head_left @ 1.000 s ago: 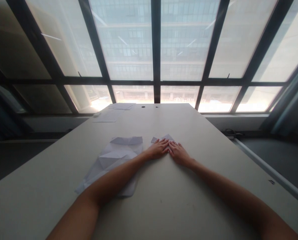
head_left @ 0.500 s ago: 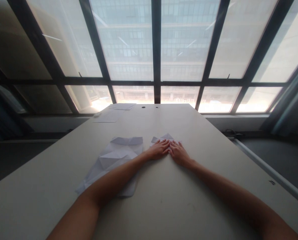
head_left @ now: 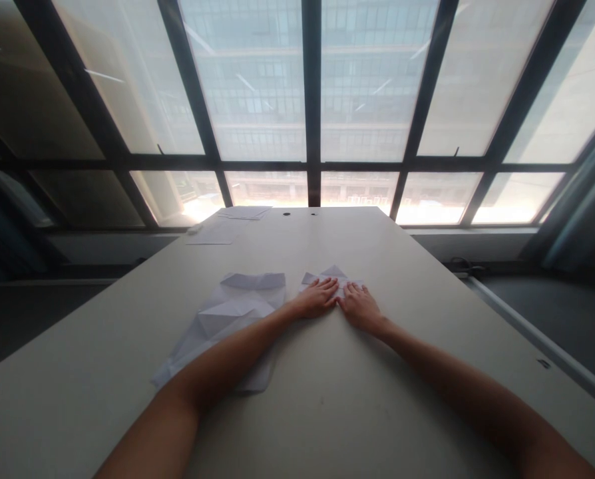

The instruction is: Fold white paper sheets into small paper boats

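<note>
A small folded sheet of white paper (head_left: pixel 333 272) lies on the white table (head_left: pixel 377 412), its pointed top showing beyond my fingers. My left hand (head_left: pixel 318 297) rests flat on the left part of it, fingers stretched out. On its right part lies my right hand (head_left: pixel 360 307), also flat with the fingers extended. The two hands nearly meet at the thumbs, and much of the folded paper is hidden beneath them. Left of the hands is a larger creased white sheet (head_left: pixel 232 309), partly covered by my left forearm.
Flat white sheets (head_left: pixel 210 234) lie at the table's far left. Two small dark spots, one a round hole (head_left: pixel 286 214), mark the far end. A small dark mark (head_left: pixel 543 364) is near the right edge. Beyond stand large framed windows (head_left: pixel 262 80) and a curtain (head_left: pixel 572 199).
My right hand has slid slightly to the right across the folded paper, widening the space between the two hands' fingertips. My left hand stays in place.
</note>
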A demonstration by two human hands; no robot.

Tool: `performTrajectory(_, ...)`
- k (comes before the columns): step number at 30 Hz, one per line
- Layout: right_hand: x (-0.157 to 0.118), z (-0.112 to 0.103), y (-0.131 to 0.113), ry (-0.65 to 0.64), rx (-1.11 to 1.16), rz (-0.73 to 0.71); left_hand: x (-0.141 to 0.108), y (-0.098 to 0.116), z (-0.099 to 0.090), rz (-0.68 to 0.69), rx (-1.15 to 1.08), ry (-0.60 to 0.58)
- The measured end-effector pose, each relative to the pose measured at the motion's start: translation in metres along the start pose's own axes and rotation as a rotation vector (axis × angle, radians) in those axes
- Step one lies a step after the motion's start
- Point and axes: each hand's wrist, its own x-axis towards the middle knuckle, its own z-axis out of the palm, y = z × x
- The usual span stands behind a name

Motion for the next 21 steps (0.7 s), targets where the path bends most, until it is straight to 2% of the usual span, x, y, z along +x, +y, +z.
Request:
performTrajectory(8,-0.001,-0.007,-0.001,0.028,-0.103,0.178,-0.001,-0.001,0.0,-0.019,-0.015,-0.038)
performTrajectory(13,-0.001,-0.007,0.001,0.051,-0.098,0.218,-0.001,0.003,-0.006,-0.031,-0.011,-0.074)
performTrajectory(15,-0.001,-0.005,0.003,0.065,-0.072,0.18,-0.002,0.005,-0.009,-0.023,-0.002,-0.079)
performTrajectory(19,0.002,0.0,0.008,0.057,0.029,-0.024,-0.004,0.008,-0.013,-0.001,0.012,-0.067)
performTrajectory(21,0.004,0.001,0.009,0.051,0.048,-0.063,-0.004,0.008,-0.012,0.006,0.009,-0.054)
